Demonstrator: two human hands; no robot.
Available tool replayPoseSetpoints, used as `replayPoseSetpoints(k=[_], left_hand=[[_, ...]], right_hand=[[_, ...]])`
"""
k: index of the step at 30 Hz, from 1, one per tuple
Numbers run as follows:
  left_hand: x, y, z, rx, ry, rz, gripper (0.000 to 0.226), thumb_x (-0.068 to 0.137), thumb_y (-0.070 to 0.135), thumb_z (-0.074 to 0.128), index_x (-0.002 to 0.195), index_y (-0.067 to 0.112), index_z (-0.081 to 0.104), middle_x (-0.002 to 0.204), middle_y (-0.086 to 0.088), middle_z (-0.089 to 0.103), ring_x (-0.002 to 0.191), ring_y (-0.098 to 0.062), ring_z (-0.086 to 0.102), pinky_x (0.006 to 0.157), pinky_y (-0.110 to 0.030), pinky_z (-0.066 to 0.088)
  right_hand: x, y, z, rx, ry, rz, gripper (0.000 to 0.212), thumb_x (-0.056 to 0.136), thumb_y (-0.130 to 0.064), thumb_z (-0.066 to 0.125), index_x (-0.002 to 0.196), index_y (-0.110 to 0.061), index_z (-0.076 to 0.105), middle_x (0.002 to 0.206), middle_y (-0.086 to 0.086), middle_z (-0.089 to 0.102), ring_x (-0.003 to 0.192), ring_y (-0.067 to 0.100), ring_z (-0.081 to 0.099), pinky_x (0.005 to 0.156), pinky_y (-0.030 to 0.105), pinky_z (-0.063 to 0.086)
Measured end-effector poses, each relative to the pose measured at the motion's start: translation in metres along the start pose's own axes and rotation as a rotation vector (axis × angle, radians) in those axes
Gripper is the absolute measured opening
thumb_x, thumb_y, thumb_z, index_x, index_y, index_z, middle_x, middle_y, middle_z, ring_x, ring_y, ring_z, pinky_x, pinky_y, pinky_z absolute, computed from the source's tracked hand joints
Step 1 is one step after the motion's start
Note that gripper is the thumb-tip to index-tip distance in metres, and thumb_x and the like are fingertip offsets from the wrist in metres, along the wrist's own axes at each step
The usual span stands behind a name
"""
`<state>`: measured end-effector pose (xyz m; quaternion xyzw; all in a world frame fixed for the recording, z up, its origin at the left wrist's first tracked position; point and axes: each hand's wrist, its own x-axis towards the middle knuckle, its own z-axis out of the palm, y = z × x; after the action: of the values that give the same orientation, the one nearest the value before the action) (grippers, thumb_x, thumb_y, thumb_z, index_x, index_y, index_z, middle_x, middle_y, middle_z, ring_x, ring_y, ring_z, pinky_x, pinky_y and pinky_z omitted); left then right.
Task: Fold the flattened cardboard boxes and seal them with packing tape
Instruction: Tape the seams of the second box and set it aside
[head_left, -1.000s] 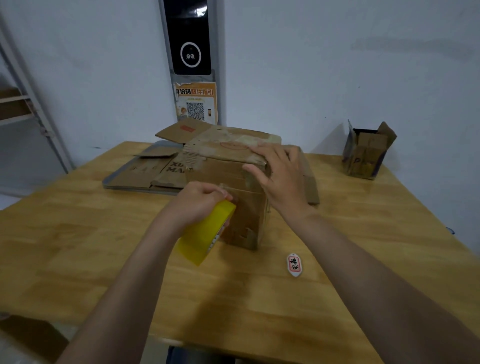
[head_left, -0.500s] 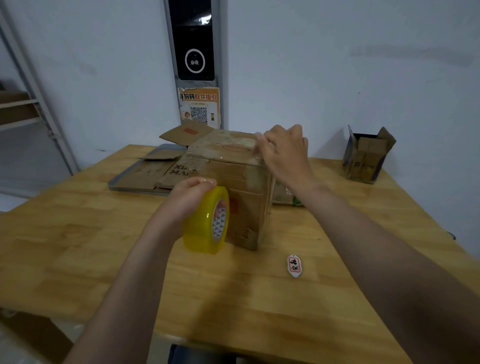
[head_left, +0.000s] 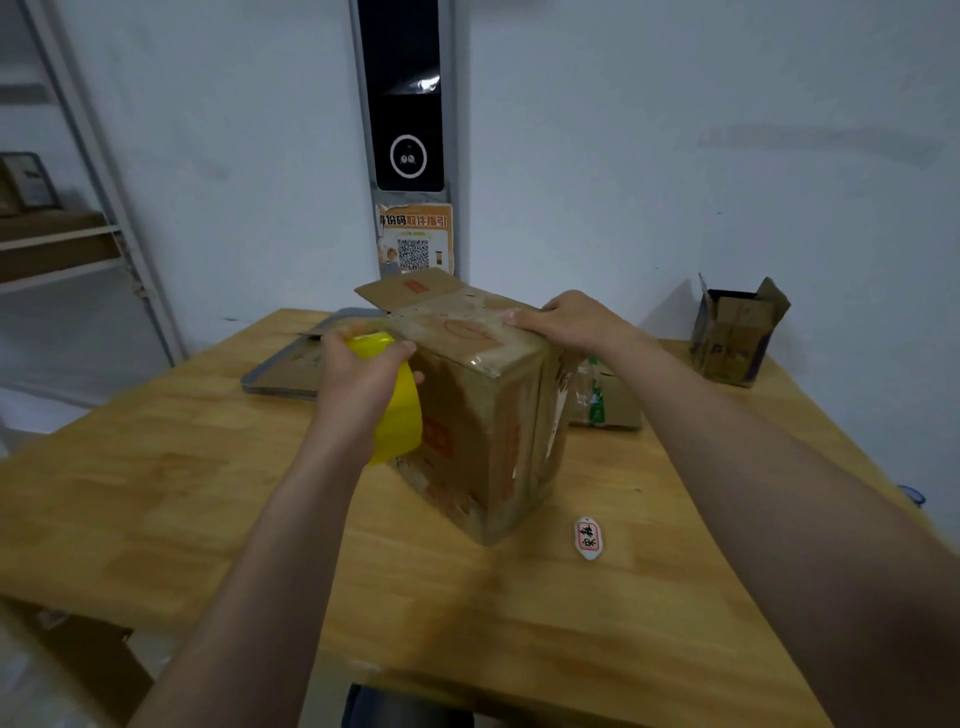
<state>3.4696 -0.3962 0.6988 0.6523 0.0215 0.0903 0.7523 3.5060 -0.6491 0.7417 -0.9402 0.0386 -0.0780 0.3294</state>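
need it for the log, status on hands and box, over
Left hand grips tape roll at box side. Right hand rests on box top. White tag on table, apart from box.

Pale wall (head_left: 675, 156); wooden table (head_left: 156, 493); metal shelving (head_left: 78, 234)

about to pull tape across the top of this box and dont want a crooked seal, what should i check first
1. Tape roll gripped by the left hand: ok.
2. Right hand pressing on top of the box: ok.
3. All top flaps flat: not ok, the back flap sticks out.
4. Tape end stuck to the box: cannot tell, the left hand hides it.
5. White tag on the table lying apart from the box: ok.
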Motion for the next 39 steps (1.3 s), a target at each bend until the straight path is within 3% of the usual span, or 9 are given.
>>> replayPoseSetpoints(k=[2,5,13,17,21,25,30,34,39], left_hand=[[0.001,0.003,0.0,0.104,-0.006,0.02,0.057,0.081,0.04,0.082,0.122,0.035,0.043,0.126,-0.003,0.063,0.104,-0.025,0.07,0.087,-0.048,0.057],[0.003,0.005,0.0,0.221,0.0,0.04,0.069,0.078,0.05,0.083,0.128,0.029,0.041,0.124,0.003,0.051,0.111,-0.021,0.051,0.08,-0.036,0.046],[-0.015,-0.003,0.005,0.109,-0.062,-0.138,0.088,0.067,0.059,0.087,0.136,0.017,0.055,0.138,-0.004,0.058,0.125,-0.032,0.054,0.104,-0.056,0.046],[-0.021,0.005,0.01,0.13,-0.027,-0.004,0.062,0.071,0.048,0.088,0.121,0.029,0.056,0.113,0.011,0.057,0.11,-0.021,0.054,0.078,-0.034,0.046],[-0.025,0.018,0.011,0.144,-0.023,0.112,0.055,0.072,0.046,0.088,0.114,0.037,0.054,0.108,0.014,0.053,0.112,-0.023,0.055,0.089,-0.042,0.052],[-0.025,0.018,0.008,0.128,-0.028,0.16,0.05,0.075,0.044,0.088,0.112,0.038,0.055,0.124,0.005,0.056,0.117,-0.025,0.056,0.095,-0.046,0.053],[-0.024,0.006,0.001,0.155,-0.078,0.217,0.049,0.075,0.027,0.09,0.107,0.041,0.055,0.113,0.017,0.053,0.114,-0.019,0.054,0.082,-0.034,0.051],[-0.022,-0.008,-0.009,0.186,-0.122,0.073,0.044,0.08,0.021,0.086,0.109,0.037,0.058,0.134,-0.001,0.057,0.122,-0.026,0.054,0.099,-0.045,0.049],[-0.027,-0.021,-0.022,0.122,-0.076,-0.132,0.029,0.089,0.042,0.069,0.115,0.028,0.065,0.143,-0.003,0.056,0.132,-0.031,0.051,0.109,-0.048,0.042]], right_hand=[[-0.009,-0.003,-0.002,-0.005,-0.017,0.004,0.079,0.084,-0.075,0.062,0.119,-0.004,0.07,0.117,0.013,0.069,0.089,0.019,0.065,0.081,0.037,0.055],[-0.023,-0.007,-0.006,-0.004,-0.124,0.055,0.082,0.084,-0.081,0.055,0.124,-0.01,0.067,0.115,0.009,0.066,0.09,0.022,0.066,0.071,0.036,0.058],[-0.06,0.0,0.002,0.179,-0.119,0.085,0.074,0.091,-0.074,0.049,0.139,-0.018,0.06,0.13,0.006,0.064,0.112,0.026,0.064,0.1,0.046,0.053],[-0.082,0.004,0.001,0.293,-0.043,0.057,0.061,0.094,-0.067,0.053,0.13,-0.019,0.064,0.117,-0.001,0.069,0.102,0.017,0.066,0.086,0.034,0.053],[-0.104,0.001,0.004,0.419,0.106,-0.027,0.041,0.097,-0.059,0.055,0.123,-0.028,0.059,0.11,-0.013,0.066,0.097,0.006,0.064,0.073,0.026,0.051],[-0.119,0.009,0.015,0.536,0.184,-0.098,0.044,0.097,-0.05,0.062,0.133,-0.025,0.057,0.121,-0.011,0.067,0.107,0.008,0.065,0.088,0.032,0.057],[-0.125,0.025,0.027,0.616,0.218,-0.155,0.063,0.086,-0.027,0.082,0.138,-0.026,0.047,0.131,-0.01,0.057,0.113,0.004,0.061,0.092,0.028,0.055],[-0.132,0.045,0.042,0.567,0.177,-0.205,0.084,0.079,-0.004,0.083,0.137,-0.042,0.034,0.128,-0.004,0.054,0.108,0.012,0.064,0.085,0.03,0.058],[-0.14,0.045,0.046,0.572,0.127,-0.118,0.078,0.092,-0.001,0.055,0.148,-0.049,0.033,0.111,0.002,0.062,0.086,0.02,0.069,0.068,0.037,0.062]])
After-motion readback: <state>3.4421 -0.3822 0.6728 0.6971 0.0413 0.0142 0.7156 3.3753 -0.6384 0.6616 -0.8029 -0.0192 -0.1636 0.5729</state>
